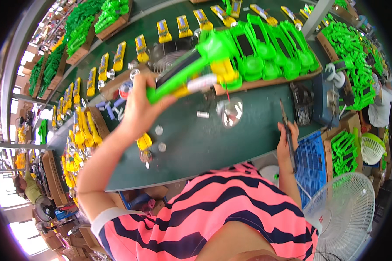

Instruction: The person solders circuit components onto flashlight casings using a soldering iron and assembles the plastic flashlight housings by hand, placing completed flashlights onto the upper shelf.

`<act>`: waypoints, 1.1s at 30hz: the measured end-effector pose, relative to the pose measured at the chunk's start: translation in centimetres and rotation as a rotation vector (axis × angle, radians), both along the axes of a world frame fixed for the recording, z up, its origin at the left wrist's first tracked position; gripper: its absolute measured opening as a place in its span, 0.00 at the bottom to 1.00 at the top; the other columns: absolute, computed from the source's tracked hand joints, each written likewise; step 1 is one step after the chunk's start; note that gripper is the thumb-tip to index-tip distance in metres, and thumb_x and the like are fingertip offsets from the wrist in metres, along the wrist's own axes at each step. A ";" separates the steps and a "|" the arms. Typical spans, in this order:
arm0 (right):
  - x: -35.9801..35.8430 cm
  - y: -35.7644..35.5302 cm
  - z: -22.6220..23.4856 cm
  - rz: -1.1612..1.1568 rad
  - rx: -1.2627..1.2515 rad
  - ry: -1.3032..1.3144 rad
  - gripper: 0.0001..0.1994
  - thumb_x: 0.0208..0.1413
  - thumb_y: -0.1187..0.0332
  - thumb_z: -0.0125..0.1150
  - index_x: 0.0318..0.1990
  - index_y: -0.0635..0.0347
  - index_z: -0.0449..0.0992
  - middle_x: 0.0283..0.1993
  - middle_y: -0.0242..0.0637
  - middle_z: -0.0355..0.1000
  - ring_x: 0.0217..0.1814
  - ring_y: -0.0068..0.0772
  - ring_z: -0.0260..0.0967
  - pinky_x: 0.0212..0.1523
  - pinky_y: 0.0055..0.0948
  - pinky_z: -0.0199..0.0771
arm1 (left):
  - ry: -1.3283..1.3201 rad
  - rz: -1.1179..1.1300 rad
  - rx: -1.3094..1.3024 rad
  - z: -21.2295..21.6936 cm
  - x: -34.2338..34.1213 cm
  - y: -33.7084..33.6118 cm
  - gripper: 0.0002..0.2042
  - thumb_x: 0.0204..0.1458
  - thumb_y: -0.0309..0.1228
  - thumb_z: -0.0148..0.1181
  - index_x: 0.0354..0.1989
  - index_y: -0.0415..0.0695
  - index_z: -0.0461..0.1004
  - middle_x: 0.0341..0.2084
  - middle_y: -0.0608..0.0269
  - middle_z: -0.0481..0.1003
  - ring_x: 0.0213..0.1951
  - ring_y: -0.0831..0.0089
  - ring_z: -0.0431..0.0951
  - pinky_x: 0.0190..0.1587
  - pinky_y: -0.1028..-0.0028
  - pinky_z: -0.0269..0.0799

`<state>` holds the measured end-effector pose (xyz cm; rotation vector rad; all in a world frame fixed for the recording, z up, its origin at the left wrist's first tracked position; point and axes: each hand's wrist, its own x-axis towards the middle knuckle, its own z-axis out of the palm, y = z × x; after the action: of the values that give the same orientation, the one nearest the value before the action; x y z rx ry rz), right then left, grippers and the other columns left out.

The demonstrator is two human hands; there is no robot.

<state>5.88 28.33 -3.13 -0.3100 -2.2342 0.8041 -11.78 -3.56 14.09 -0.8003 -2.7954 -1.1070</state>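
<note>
My left hand (pixel 139 106) is raised over the dark green workbench (pixel 231 135) and grips a bright green plastic torch body (pixel 191 67) with a dark panel on its side, a yellow part and a white piece fitted to it. A thin red wire hangs from it toward a shiny round reflector (pixel 231 112) lying on the bench. My right hand (pixel 287 141), near the bench's front edge, holds a slim dark soldering iron (pixel 285 119) pointing up. A small metal cylinder (pixel 203 115) lies between the hands.
A row of green assembled torches (pixel 274 48) lies on a cardboard strip behind. Yellow parts (pixel 161 32) line the far side, and more are stacked at the left (pixel 85 130). A blue box (pixel 329 98), a blue crate (pixel 311 163), a white fan (pixel 344 209) and boxes of green parts (pixel 353 52) stand to the right.
</note>
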 end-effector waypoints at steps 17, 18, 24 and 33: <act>1.0 0.2 -1.3 -0.039 0.052 -0.086 0.11 0.47 0.73 0.54 0.39 0.58 0.64 0.32 0.36 0.74 0.29 0.33 0.69 0.56 0.46 0.51 | 0.606 -0.132 -0.765 -10.5 -31.6 18.8 0.29 0.29 0.33 0.68 0.43 0.39 0.64 0.50 0.51 0.60 0.52 0.57 0.62 0.47 0.65 0.65; 0.8 0.0 -1.1 -0.028 0.030 -0.081 0.09 0.49 0.71 0.53 0.39 0.60 0.66 0.31 0.37 0.74 0.30 0.33 0.69 0.56 0.47 0.51 | 0.602 -0.129 -0.776 -11.4 -32.4 18.2 0.29 0.29 0.33 0.68 0.43 0.39 0.64 0.50 0.51 0.60 0.52 0.57 0.62 0.47 0.65 0.65; -0.5 0.1 -0.9 -0.022 0.028 -0.065 0.10 0.46 0.72 0.56 0.37 0.61 0.67 0.31 0.35 0.74 0.29 0.32 0.70 0.56 0.45 0.52 | 0.783 -0.679 -0.873 -10.5 -34.4 18.9 0.23 0.29 0.26 0.63 0.40 0.44 0.65 0.55 0.54 0.56 0.57 0.57 0.56 0.55 0.66 0.57; -1.1 0.9 2.3 -0.099 0.017 0.310 0.04 0.47 0.76 0.55 0.32 0.63 0.69 0.25 0.37 0.73 0.30 0.31 0.72 0.56 0.46 0.50 | 0.792 -0.462 -0.580 7.5 -16.1 15.2 0.21 0.32 0.31 0.56 0.38 0.39 0.61 0.18 0.48 0.69 0.25 0.51 0.70 0.28 0.57 0.66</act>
<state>4.81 29.23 -0.80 -0.2661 -1.9202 0.7257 -27.90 11.61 21.57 -1.5518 -2.2486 0.1035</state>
